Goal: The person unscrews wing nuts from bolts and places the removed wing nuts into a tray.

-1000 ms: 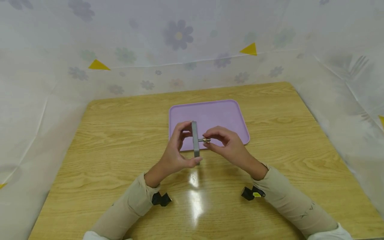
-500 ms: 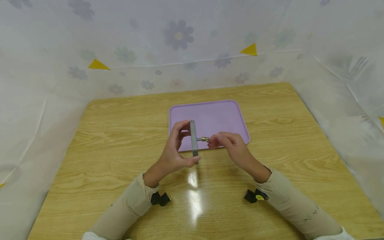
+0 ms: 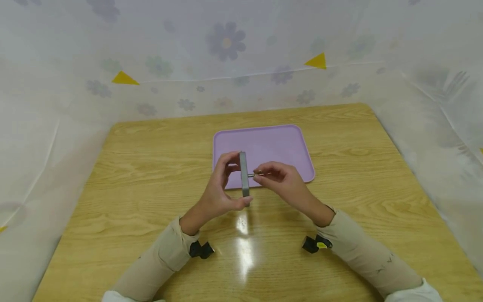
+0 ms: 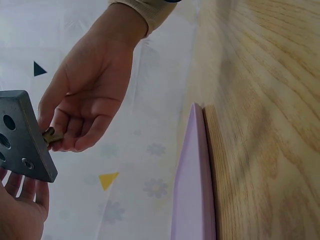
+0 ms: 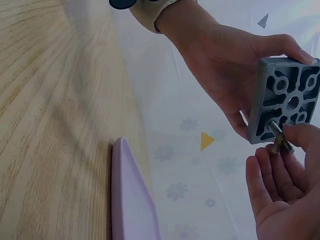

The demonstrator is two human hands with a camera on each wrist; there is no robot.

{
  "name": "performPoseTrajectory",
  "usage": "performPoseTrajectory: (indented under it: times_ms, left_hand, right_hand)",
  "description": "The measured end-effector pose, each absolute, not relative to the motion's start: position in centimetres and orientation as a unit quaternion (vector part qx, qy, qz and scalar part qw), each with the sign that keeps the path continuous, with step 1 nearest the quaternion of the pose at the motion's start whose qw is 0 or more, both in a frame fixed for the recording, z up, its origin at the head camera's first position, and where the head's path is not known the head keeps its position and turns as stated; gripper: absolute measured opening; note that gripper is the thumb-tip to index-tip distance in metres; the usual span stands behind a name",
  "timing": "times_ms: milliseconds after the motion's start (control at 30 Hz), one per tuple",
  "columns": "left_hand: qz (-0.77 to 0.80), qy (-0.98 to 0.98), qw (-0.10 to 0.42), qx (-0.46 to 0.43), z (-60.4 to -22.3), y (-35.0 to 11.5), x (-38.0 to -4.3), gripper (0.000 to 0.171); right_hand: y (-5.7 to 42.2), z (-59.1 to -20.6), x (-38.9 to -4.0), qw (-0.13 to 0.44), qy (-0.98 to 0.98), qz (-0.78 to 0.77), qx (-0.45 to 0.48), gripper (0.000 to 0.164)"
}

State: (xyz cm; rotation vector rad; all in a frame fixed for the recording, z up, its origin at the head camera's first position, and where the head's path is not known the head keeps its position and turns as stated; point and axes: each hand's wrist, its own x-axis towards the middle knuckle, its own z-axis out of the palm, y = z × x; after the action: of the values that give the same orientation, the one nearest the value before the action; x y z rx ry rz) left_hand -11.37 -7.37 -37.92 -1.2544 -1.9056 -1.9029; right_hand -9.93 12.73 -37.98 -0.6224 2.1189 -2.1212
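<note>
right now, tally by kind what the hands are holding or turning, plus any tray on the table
block: 1
bolt: 1
wing nut: 1
tray: 1
total: 4

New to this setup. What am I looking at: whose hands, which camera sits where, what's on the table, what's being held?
There's no machine here: a person works with two bare hands. The wide picture comes from a head-worn camera looking forward and down. The other two come from the wrists; in them the table appears turned on its side, along one edge of the picture. The black devices at the cuffs are probably those wrist cameras.

A lilac tray lies on the table. In front of it in the head view, the left hand holds a grey block by its edges. The right wrist view shows its ribbed, holed face, with a bolt sticking out. The right hand pinches a brass-coloured nut on that bolt.
</note>
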Motion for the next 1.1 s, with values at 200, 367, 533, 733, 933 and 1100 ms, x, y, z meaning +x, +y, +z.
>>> performPoseTrajectory:
  times_ms: [200, 367, 533, 733, 933, 1100]
  left_hand:
    - [-0.639, -0.637, 0.088, -0.422, -37.9, -7.5, -11.5, 0.088]
    - [-0.64, -0.639, 0.091, -0.416, -37.9, -7.5, -11.6, 0.088]
    - [-0.642, -0.643, 0.09, -0.409, -37.9, -7.6, -11.7, 0.09]
    - [-0.643, -0.642, 0.09, -0.408, -37.9, -7.5, -11.7, 0.091]
    - [-0.644, -0.639, 0.089, -0.411, -37.9, -7.3, -11.7, 0.091]
    - [-0.645, -0.635, 0.082, -0.416, -37.8, -7.1, -11.6, 0.091]
  right_hand:
    - [12.5, -36.2, -9.8, -0.011, 0.696, -0.662, -0.277, 0.019]
    - [12.6, -36.0, -9.9, -0.036, 0.701, -0.644, -0.304, 0.027]
    - [13.4, -37.6, -10.3, -0.029, 0.716, -0.651, -0.251, 0.024]
    - [14.2, -38.7, -10.3, 0.041, 0.708, -0.67, -0.219, 0.029]
    - [14.1, -38.5, -9.9, 0.078, 0.69, -0.687, -0.214, 0.031]
    - [13.8, -38.5, -9.9, 0.072, 0.686, -0.699, -0.189, 0.024]
